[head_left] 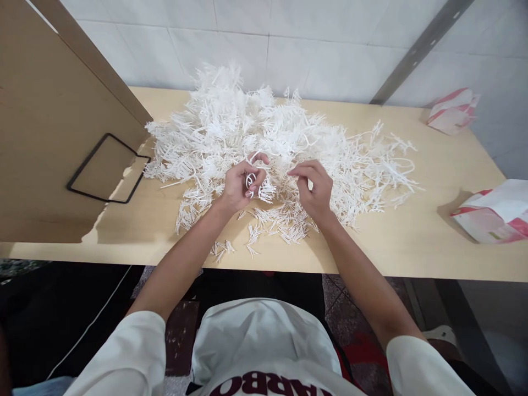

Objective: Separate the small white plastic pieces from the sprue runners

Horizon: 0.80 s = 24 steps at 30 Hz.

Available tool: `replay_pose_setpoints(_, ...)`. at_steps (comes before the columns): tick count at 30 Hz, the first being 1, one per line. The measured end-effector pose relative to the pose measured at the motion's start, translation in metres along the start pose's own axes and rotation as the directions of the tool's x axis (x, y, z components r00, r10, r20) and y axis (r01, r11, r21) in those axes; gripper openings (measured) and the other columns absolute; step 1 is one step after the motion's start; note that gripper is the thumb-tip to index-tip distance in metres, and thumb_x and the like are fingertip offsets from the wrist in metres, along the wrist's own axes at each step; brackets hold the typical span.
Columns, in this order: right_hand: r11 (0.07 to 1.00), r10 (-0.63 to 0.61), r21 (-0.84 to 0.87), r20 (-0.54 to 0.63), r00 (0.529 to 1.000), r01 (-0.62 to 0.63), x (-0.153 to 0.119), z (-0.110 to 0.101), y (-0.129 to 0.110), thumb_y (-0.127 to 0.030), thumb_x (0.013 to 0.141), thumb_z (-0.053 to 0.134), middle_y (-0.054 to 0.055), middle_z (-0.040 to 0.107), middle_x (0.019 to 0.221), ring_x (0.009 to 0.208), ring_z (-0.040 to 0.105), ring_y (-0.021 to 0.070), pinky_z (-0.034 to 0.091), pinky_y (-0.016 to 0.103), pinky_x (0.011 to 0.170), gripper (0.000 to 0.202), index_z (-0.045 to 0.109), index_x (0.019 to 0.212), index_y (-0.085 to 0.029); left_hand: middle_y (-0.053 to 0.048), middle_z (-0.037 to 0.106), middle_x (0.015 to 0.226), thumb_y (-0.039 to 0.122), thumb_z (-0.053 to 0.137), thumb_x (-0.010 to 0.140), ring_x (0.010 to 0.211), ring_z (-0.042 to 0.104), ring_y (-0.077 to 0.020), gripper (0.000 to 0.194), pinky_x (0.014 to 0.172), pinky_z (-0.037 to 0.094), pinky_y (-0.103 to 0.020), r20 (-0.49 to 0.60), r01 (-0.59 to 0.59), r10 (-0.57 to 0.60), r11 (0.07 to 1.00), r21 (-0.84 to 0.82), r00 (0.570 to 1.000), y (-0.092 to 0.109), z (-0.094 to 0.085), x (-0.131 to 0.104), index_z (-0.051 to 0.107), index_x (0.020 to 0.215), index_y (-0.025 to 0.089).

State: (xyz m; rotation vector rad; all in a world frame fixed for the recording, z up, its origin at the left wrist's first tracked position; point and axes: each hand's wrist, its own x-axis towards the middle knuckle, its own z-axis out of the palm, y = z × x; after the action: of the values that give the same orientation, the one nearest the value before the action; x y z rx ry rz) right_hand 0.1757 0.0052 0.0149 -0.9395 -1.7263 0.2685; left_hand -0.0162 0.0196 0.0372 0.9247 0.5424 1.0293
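Note:
A wide heap of thin white branching strands (231,121) covers the middle of the table, fluffy and tangled. My left hand (238,186) is closed around a small bunch of white strands (267,191), with one strand curling between its fingers. Facing it a short distance away, my right hand (315,190) has thumb and fingertips brought together in a pinch. Whatever is between those fingertips, if anything, is too small to make out. Short loose strands (289,228) lie scattered on the tabletop below both hands.
A brown board (49,137) stands at the left, with a black wire frame (103,193) by its torn lower edge. Two red-and-white paper packets (490,217) (454,113) sit on the table (412,242) at the right. A tiled wall (322,49) and a metal upright (416,55) rise behind.

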Motion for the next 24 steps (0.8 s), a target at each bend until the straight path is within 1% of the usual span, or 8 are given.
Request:
replay_pose_setpoints(2,0.995,0.062,0.059,0.196,0.979,-0.075,-0.002,0.003,-0.007,-0.035,0.095,0.048,0.002,0.066,0.08,0.074,0.061,0.0144,0.048,0.032,0.068,0.023,0.069,0.091,-0.024,0.008,0.039,0.04,0.024,0.047,0.069,0.026,0.023,-0.0055,0.022,0.028,0.016,-0.018,0.015,0.0,-0.001,1.0,0.008,1.0,0.0,0.001,-0.001,0.053,0.089,0.018)
replay_pose_setpoints(4,0.969,0.172,0.111,0.349,0.921,-0.223,-0.003,0.009,-0.011,-0.045,0.09,0.058,0.0,0.065,0.076,0.066,0.057,0.0122,0.044,0.029,0.061,0.025,0.067,0.086,-0.023,0.007,0.043,0.041,0.024,0.047,0.069,0.027,0.025,-0.0057,0.022,0.03,0.02,-0.019,0.036,0.005,-0.006,1.0,0.03,0.999,-0.002,0.002,-0.001,0.053,0.09,0.018)
replay_pose_setpoints(7,0.879,0.306,0.222,0.417,0.856,-0.422,-0.004,0.016,-0.01,-0.055,0.079,0.07,-0.003,0.059,0.071,0.06,0.049,0.0098,0.039,0.026,0.054,0.034,0.061,0.082,-0.022,0.006,0.047,0.044,0.024,0.049,0.071,0.028,0.029,-0.0058,0.02,0.032,0.023,-0.019,0.048,-0.008,0.005,0.998,0.063,0.999,-0.007,0.002,0.002,0.054,0.089,0.017)
replay_pose_setpoints(9,0.842,0.331,0.28,0.407,0.851,-0.461,-0.004,0.018,-0.008,-0.056,0.079,0.069,-0.003,0.055,0.072,0.061,0.047,0.0093,0.037,0.025,0.054,0.035,0.058,0.083,-0.022,0.005,0.053,0.051,0.023,0.051,0.072,0.032,0.032,-0.0052,0.02,0.032,0.022,-0.019,0.028,-0.035,0.033,0.997,0.072,0.999,-0.01,0.0,0.004,0.054,0.09,0.017)
replay_pose_setpoints(12,0.866,0.325,0.288,0.295,0.898,-0.408,-0.003,0.016,-0.007,-0.054,0.085,0.064,-0.004,0.052,0.073,0.062,0.045,0.0089,0.038,0.025,0.057,0.032,0.056,0.083,-0.023,0.004,0.057,0.067,0.024,0.058,0.073,0.039,0.035,-0.003,0.021,0.035,0.019,-0.018,-0.066,-0.078,0.085,0.992,0.1,0.994,-0.011,-0.001,0.007,0.055,0.093,0.019)
replay_pose_setpoints(16,0.918,0.293,0.229,0.156,0.943,-0.324,-0.003,0.013,-0.006,-0.05,0.089,0.059,-0.001,0.057,0.079,0.068,0.051,0.0099,0.042,0.026,0.062,0.028,0.062,0.085,-0.023,0.004,0.053,0.07,0.034,0.07,0.076,0.047,0.035,-0.0021,0.022,0.041,0.022,-0.018,-0.112,-0.111,0.166,0.916,0.386,0.98,-0.012,0.001,0.005,0.059,0.086,0.018)
replay_pose_setpoints(19,0.893,0.348,0.255,0.132,0.928,-0.371,-0.004,0.014,-0.005,-0.051,0.087,0.062,-0.002,0.061,0.08,0.065,0.055,0.0092,0.045,0.026,0.059,0.026,0.064,0.09,-0.025,0.002,0.059,0.075,0.041,0.077,0.071,0.055,0.042,-0.0039,0.029,0.049,0.03,-0.02,-0.041,-0.128,0.191,0.788,0.602,0.981,-0.013,0.002,0.003,0.063,0.082,0.018)
replay_pose_setpoints(24,0.838,0.405,0.305,0.207,0.891,-0.452,-0.004,0.015,-0.003,-0.055,0.088,0.058,-0.003,0.067,0.082,0.06,0.06,0.0096,0.049,0.025,0.055,0.032,0.06,0.107,-0.029,-0.001,0.063,0.076,0.052,0.072,0.076,0.06,0.048,-0.0082,0.037,0.055,0.035,-0.022,-0.024,-0.145,0.22,0.717,0.682,0.975,-0.019,-0.001,0.006,0.067,0.084,0.017)
